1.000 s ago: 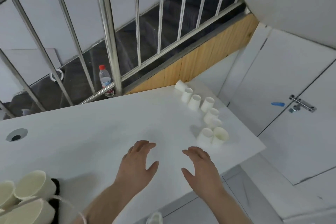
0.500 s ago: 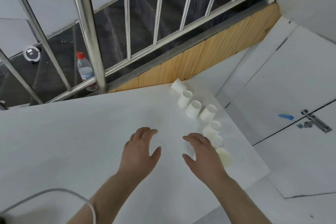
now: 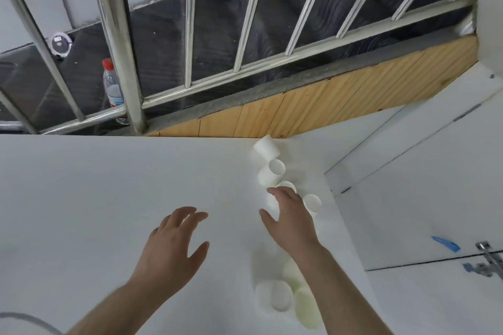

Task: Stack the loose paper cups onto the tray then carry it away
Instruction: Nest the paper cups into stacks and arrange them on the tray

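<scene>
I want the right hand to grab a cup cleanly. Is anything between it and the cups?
Nothing visible. The right hand is already over the middle of the row of cups, fingers spread, partly hiding one. The tray is out of view.

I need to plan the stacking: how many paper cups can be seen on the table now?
About 7, some blurred. Far cup lies tipped; one nearer; two beside the right hand, at and; three under the forearm. More may be hidden.
</scene>
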